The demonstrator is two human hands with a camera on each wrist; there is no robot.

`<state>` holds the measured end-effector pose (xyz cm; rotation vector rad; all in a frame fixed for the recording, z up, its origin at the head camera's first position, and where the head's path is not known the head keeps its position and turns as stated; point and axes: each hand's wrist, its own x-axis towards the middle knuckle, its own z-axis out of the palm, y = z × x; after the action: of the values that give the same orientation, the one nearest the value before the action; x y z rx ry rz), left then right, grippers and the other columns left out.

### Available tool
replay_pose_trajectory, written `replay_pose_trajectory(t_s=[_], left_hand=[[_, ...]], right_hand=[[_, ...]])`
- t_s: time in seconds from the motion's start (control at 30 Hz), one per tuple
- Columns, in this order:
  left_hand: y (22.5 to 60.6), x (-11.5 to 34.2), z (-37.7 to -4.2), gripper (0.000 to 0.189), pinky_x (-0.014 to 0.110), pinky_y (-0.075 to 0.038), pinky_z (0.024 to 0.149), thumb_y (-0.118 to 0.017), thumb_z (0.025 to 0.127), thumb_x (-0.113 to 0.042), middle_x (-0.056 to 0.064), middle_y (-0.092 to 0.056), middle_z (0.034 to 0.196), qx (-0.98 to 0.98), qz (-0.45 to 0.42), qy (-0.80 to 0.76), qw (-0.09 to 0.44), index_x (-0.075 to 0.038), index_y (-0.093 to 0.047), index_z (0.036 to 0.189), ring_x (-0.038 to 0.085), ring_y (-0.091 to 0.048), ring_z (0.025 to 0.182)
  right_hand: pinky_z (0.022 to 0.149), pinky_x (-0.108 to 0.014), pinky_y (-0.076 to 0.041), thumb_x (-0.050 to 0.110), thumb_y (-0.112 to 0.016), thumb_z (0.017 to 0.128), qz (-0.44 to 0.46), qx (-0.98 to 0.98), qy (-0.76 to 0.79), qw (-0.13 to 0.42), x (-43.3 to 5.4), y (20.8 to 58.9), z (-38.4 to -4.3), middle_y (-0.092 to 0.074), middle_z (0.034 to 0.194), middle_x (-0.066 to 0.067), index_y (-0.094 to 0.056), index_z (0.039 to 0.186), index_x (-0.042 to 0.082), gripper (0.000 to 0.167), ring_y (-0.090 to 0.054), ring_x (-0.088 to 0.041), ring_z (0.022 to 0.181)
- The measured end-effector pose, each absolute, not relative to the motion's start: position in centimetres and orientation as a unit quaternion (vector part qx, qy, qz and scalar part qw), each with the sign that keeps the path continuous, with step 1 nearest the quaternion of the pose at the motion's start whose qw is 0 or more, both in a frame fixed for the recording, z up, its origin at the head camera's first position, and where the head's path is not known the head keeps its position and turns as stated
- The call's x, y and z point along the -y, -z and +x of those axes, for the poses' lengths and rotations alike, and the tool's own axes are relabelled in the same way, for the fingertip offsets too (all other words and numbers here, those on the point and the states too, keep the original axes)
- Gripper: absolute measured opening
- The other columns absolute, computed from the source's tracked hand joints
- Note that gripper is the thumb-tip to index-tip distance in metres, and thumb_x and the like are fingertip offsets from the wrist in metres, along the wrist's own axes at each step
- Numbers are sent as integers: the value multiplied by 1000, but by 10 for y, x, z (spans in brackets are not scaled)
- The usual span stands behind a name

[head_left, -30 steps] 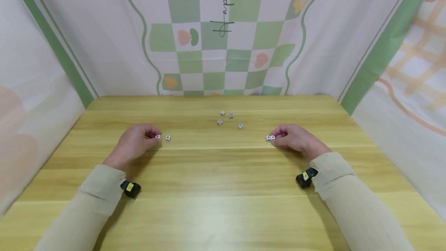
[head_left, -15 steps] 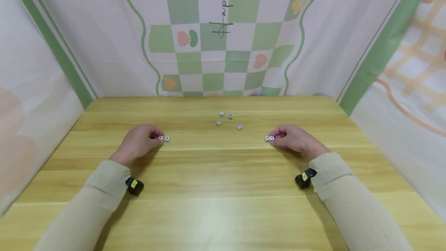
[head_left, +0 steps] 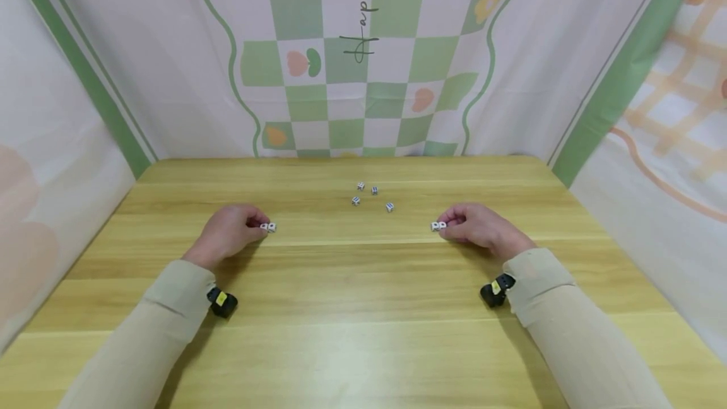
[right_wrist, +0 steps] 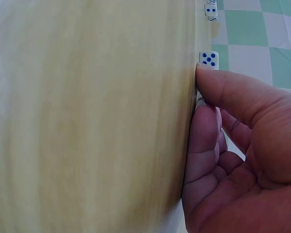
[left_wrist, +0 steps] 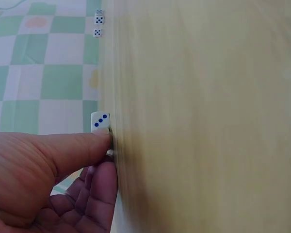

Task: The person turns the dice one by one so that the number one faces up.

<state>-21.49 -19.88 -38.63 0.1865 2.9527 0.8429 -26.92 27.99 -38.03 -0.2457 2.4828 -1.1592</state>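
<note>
Between thumb and fingers, my left hand [head_left: 227,235] pinches a small white die [head_left: 264,227] low at the tabletop. A second die [head_left: 272,228] sits against its right side; in the left wrist view this outer die [left_wrist: 101,119] shows three blue dots. On the other side, my right hand [head_left: 483,230] pinches a die [head_left: 442,225], with another die [head_left: 435,226] directly to its left. The right wrist view shows five blue dots on that outer die [right_wrist: 209,58]. Thumbs hide most of both pinched dice in the wrist views.
Several loose dice lie scattered farther back between the hands, the closest die [head_left: 389,207] toward the right. The wooden table [head_left: 352,308] ends at a patterned curtain [head_left: 346,100] behind, with cloth on both sides.
My left hand has slid its pinched die rightward, closing the gap to the die beside it. The right hand and its two dice stay nearly still.
</note>
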Motion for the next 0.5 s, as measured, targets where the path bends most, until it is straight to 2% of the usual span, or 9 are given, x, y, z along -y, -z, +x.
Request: replay_pose_trajectory(t_s=[0.5], left_hand=[[388, 198, -215, 18, 41, -51, 84, -71, 99, -13, 11, -71, 106, -954, 54, -290, 45, -5, -74, 114, 25, -61, 95]], right_hand=[[69, -25, -46, 16, -77, 94, -88, -886, 412, 191, -280, 379, -269, -62, 96, -3, -66, 122, -2, 34, -52, -14, 80]])
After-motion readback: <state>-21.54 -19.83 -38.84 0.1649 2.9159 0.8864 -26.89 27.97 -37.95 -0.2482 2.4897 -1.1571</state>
